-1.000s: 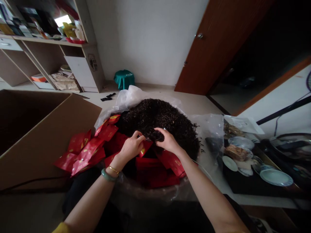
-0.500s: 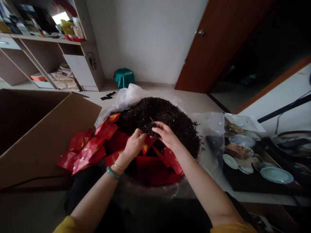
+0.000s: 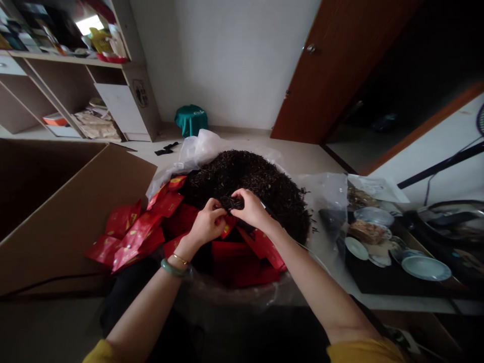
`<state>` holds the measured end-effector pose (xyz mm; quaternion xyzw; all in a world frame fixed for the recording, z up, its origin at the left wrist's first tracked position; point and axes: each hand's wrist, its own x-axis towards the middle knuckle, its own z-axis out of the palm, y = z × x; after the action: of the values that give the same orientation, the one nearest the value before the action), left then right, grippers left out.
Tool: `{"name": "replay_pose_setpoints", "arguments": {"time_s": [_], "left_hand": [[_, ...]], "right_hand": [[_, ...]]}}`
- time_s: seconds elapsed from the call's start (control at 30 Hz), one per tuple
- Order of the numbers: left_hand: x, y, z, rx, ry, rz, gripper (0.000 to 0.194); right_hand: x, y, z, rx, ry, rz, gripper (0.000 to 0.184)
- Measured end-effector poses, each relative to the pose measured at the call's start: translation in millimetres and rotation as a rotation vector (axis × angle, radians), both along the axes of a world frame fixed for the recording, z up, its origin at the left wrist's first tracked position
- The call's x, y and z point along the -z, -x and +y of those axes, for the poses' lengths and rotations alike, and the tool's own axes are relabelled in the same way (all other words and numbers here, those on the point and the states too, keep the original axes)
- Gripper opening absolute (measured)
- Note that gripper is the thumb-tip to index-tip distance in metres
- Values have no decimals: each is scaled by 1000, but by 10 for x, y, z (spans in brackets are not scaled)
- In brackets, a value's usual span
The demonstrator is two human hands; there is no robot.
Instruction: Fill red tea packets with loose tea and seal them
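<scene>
Over the near side of a big heap of dark dried tea leaves (image 3: pixel 260 176), my two hands are close together. My left hand (image 3: pixel 207 223) is closed, its thumb and fingers pinching the top of a small red packet (image 3: pixel 229 226) with a yellow mark. Most of that packet is hidden behind the hand. A clump of tea leaves (image 3: pixel 231 202) lies between my hands, gripped by the curled fingers of my right hand (image 3: pixel 251 210) just above the packet. More red packets (image 3: pixel 138 234) are piled to the left, and others lie below my hands.
A clear plastic bag (image 3: pixel 200 143) surrounds the heap. An open cardboard box (image 3: pixel 124 174) stands at left. On the right, a black tray (image 3: pixel 372 282) bears several dishes, including a pale dish (image 3: pixel 426 267). A teal-covered bin (image 3: pixel 191 120) stands by the wall.
My right hand has moved slightly left and down with the clump of tea leaves, bringing it up against my left hand at the packet. The view has shifted slightly.
</scene>
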<state>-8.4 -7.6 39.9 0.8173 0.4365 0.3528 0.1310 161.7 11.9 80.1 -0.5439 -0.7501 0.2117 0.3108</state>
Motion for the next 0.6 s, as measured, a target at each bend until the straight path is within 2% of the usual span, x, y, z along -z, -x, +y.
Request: {"name": "replay_pose_setpoints", "arguments": {"time_s": [0.2, 0.3, 0.47, 0.6], "left_hand": [[-44, 4, -30, -86, -95, 94, 10], [-50, 12, -29, -94, -182, 114, 10], [-50, 11, -18, -45, -251, 135, 13], [-48, 6, 5, 70, -316, 139, 15]], "right_hand": [[-140, 13, -40, -121, 97, -46, 29], [-182, 20, -39, -122, 111, -54, 30], [-159, 53, -28, -122, 69, -171, 26], [-130, 83, -25, -126, 18, -268, 26]]}}
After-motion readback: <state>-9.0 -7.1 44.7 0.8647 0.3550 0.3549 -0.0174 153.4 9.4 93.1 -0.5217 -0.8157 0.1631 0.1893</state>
